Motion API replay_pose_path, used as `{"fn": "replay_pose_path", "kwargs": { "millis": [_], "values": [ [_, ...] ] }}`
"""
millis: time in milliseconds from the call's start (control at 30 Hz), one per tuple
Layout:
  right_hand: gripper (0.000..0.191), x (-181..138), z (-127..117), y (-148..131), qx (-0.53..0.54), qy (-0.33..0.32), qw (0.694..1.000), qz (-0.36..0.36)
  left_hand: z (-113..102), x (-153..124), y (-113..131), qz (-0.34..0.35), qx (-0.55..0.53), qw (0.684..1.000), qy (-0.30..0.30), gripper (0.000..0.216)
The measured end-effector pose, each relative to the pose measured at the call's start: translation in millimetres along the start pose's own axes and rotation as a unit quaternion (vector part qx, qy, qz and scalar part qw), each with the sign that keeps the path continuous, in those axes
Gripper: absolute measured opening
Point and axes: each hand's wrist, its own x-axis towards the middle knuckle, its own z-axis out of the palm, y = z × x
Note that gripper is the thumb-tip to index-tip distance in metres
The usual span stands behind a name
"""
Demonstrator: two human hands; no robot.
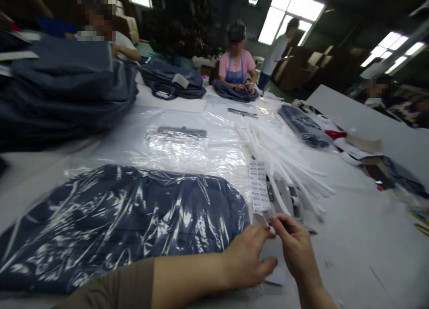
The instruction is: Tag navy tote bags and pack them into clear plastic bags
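A white sheet of printed barcode labels (258,188) lies to the right of a dark blue bag (140,210) wrapped in clear plastic. My right hand (296,246) pinches the lower right corner of this sheet between thumb and forefinger. Beside it, my left hand (246,257) reaches across with thumb and fingers apart, its fingertips close to the same corner. Whether those fingertips touch the sheet is hard to make out. My left forearm passes over the near edge of the wrapped bag.
White strips (284,157) fan out beyond the label sheet. Clear plastic bags (181,148) with grey zip sliders lie behind the wrapped bag. Stacked dark bags (63,85) rise at left. Across the table, a person in a pink shirt (237,67) handles a dark bag.
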Motion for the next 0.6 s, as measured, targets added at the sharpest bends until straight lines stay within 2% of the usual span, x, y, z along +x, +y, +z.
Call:
{"fn": "replay_pose_path", "kwargs": {
  "millis": [33, 100, 167, 233, 333, 433, 600],
  "values": [
    [0.037, 5.2, 18.6, -11.3, 0.018, -0.056, 0.998, 0.029, -17.7, -20.3, 2.9, 0.067, 0.064, 0.995, -0.029, 0.038],
    [0.037, 11.8, 63.4, -32.1, 0.045, -0.163, 0.984, 0.06, -58.7, -62.5, 2.6, 0.13, 0.176, 0.975, -0.028, 0.018],
    [0.034, 13.9, 114.0, -48.5, 0.071, -0.267, 0.958, 0.074, -104.6, -102.8, -5.7, 0.121, 0.277, 0.953, 0.017, 0.012],
    [0.03, 13.6, 164.7, -58.9, 0.073, -0.354, 0.928, 0.092, -150.4, -138.4, -20.1, 0.083, 0.357, 0.928, 0.069, 0.013],
    [0.019, 12.1, 228.5, -63.8, -0.002, -0.443, 0.888, 0.125, -206.5, -179.7, -45.2, 0.03, 0.443, 0.889, 0.116, 0.015],
    [0.014, 12.2, 267.7, -58.3, -0.075, -0.469, 0.869, 0.139, -238.1, -202.4, -63.9, 0.005, 0.469, 0.873, 0.134, 0.017],
    [0.012, 14.8, 289.5, -41.2, -0.149, -0.461, 0.864, 0.138, -251.1, -198.8, -73.5, 0.06, 0.473, 0.868, 0.14, 0.02]
  ]
}}
